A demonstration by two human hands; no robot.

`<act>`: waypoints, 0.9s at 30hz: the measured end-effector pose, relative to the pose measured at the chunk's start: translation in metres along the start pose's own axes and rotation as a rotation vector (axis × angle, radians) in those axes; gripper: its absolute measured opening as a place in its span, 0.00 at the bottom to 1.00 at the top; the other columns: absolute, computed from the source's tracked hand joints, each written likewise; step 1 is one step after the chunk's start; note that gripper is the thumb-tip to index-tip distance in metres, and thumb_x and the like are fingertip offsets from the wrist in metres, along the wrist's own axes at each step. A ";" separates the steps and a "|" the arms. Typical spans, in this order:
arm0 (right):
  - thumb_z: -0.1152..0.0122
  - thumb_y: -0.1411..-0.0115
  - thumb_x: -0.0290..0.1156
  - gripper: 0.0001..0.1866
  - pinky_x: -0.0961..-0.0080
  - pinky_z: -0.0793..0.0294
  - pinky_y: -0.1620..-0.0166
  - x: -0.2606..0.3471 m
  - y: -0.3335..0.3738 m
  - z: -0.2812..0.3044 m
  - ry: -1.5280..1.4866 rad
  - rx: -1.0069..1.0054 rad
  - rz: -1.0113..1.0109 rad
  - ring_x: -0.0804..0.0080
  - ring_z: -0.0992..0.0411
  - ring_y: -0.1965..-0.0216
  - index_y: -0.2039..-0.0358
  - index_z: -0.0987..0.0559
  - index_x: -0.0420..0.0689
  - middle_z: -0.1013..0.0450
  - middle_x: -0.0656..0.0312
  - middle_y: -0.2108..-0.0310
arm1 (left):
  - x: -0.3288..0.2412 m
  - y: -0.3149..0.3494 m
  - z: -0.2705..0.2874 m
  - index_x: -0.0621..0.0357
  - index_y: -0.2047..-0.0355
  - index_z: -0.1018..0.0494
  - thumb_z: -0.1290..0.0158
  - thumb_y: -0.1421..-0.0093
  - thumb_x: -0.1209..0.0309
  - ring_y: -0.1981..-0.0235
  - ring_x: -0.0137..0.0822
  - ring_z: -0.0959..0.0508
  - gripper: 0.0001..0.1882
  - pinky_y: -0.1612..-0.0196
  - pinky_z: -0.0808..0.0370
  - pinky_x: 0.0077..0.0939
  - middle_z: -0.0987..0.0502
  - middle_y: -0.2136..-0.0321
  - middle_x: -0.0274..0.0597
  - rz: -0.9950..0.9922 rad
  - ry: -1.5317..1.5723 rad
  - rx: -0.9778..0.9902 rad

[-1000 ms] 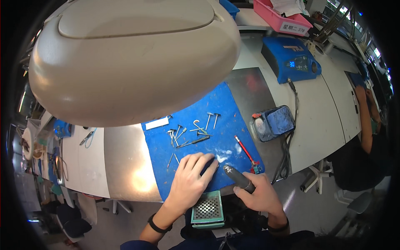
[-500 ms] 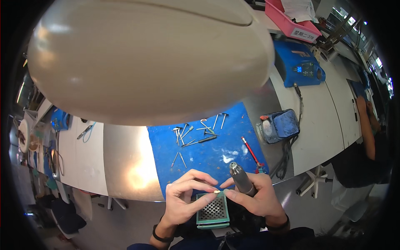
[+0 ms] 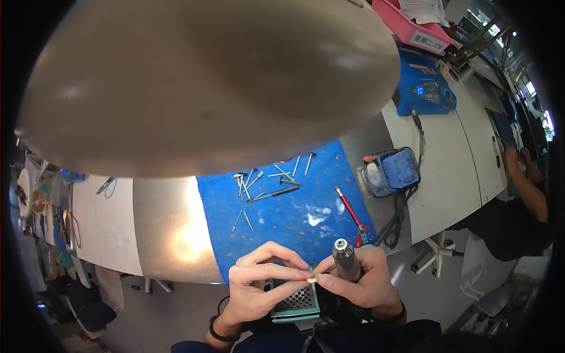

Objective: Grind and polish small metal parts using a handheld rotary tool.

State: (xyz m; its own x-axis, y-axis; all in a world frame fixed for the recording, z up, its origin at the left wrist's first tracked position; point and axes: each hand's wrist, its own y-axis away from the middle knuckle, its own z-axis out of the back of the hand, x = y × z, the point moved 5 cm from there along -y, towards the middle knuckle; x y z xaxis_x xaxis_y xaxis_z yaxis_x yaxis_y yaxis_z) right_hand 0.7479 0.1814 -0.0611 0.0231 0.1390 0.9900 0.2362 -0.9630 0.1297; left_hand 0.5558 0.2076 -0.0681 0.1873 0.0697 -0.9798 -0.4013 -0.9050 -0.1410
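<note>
My left hand (image 3: 253,282) pinches a small cream-coloured piece (image 3: 312,280) between thumb and fingertips. From the other side, the thumb and index fingertips of my right hand (image 3: 376,281) meet it. A grey rotary handpiece (image 3: 346,262) rests in my right hand, its metal nose pointing up and away from the piece; I see no bur in it. Just below the fingers sits a green-framed tray with a perforated metal grate (image 3: 297,300), partly covered by my left hand. The piece is too small to make out its exact shape.
A large beige lamp hood (image 3: 206,88) hides the far bench. Several burs and a dark-handled tool (image 3: 282,193) lie on a blue mat (image 3: 276,229) with white powder and a red pencil-like tool (image 3: 350,207). Rightward are a blue-padded box (image 3: 397,170), a blue control unit (image 3: 425,85) and another person's arm (image 3: 527,188).
My right fingertips have closed in onto the cream piece. The handpiece has tipped more upright. The whole view has shifted slightly, with the lamp hood filling more of it.
</note>
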 end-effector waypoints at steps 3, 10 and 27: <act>0.28 0.37 0.27 0.07 0.83 0.27 0.66 -0.001 0.003 0.002 0.004 0.010 0.036 0.87 0.24 0.70 0.60 0.14 0.38 0.18 0.65 0.72 | -0.003 -0.001 -0.003 0.64 0.64 0.13 0.32 0.52 0.88 0.59 0.38 0.18 0.14 0.53 0.22 0.31 0.17 0.61 0.50 0.046 -0.020 -0.017; 0.27 0.38 0.27 0.07 0.83 0.28 0.67 0.001 0.006 0.001 -0.036 0.018 0.029 0.86 0.24 0.71 0.62 0.14 0.38 0.18 0.64 0.73 | 0.002 0.002 -0.006 0.66 0.62 0.14 0.33 0.48 0.87 0.58 0.38 0.18 0.12 0.52 0.21 0.31 0.18 0.60 0.51 0.104 0.162 0.002; 0.27 0.39 0.28 0.07 0.82 0.31 0.72 -0.001 0.007 0.007 0.149 -0.056 0.009 0.85 0.26 0.75 0.63 0.14 0.38 0.21 0.64 0.76 | -0.011 -0.002 0.010 0.64 0.66 0.15 0.32 0.49 0.86 0.61 0.38 0.19 0.10 0.55 0.22 0.30 0.18 0.64 0.46 -0.006 -0.427 -0.074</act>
State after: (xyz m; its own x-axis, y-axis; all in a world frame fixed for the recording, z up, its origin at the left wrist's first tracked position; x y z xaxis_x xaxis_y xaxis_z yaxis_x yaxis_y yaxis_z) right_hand 0.7561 0.1764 -0.0611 -0.1200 0.0986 0.9879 0.1825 -0.9759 0.1196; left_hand 0.5452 0.2127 -0.0581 -0.2044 0.2287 -0.9518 -0.3330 -0.9306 -0.1521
